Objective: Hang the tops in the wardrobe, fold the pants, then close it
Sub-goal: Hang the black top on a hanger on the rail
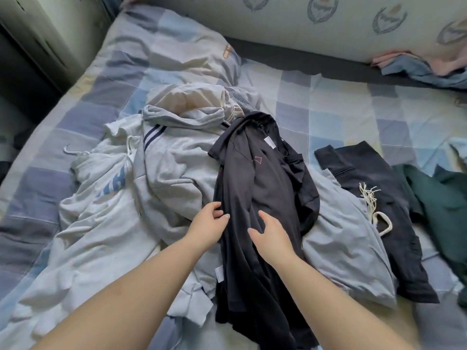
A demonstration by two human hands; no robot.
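Note:
A black top (262, 188) with a small red outline mark lies crumpled on top of a pile of clothes in the middle of the bed. My left hand (208, 227) pinches its left edge between thumb and fingers. My right hand (271, 236) rests on the black cloth just to the right, fingers loosely spread. Under and left of the black top lie a grey hooded top (174, 168) with dark stripes and a white top (101, 198) with blue letters. Black pants (374, 198) with a white drawstring lie to the right.
A dark green garment (439, 198) lies at the right edge. The bed has a blue checked sheet (328, 114) and a padded headboard (278, 26) at the far side. Pink and blue cloth (417, 64) is bunched at the far right. A pale wardrobe door (50, 29) stands at the far left.

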